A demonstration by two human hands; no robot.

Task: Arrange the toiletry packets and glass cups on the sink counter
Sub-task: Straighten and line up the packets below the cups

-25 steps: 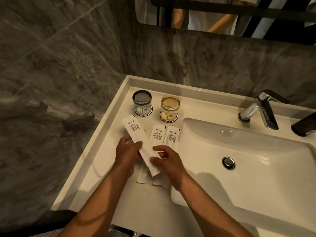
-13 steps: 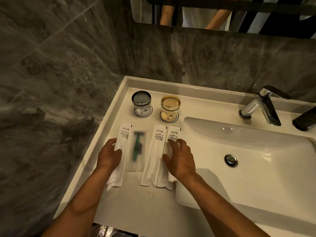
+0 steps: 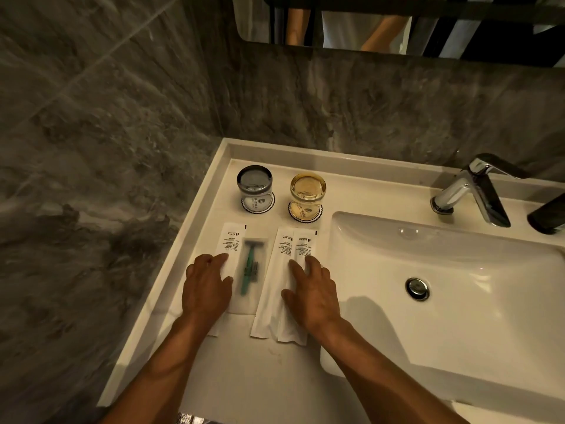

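Observation:
Two glass cups stand upside down on round coasters at the back of the white counter [image 3: 360, 182]: a grey one [image 3: 254, 186] on the left, an amber one [image 3: 307, 191] to its right. In front of them lie several long white toiletry packets side by side. The leftmost packet [image 3: 230, 240] sits beside a clear razor packet [image 3: 251, 267] with a green razor inside. My left hand [image 3: 205, 286] rests flat on the leftmost packet. My right hand [image 3: 312, 289] lies with fingers spread on the two right packets [image 3: 293, 249], holding nothing.
The white basin [image 3: 443, 286] with its drain [image 3: 417, 288] fills the right side. A chrome faucet [image 3: 470, 191] stands behind it, and a dark object [image 3: 547, 215] sits at the far right. Grey marble walls close in at left and back; a mirror [image 3: 397, 22] hangs above.
One second ago both hands held a white packet above the others. It now lies at the far left beside the razor packet, and both hands rest flat on the packets.

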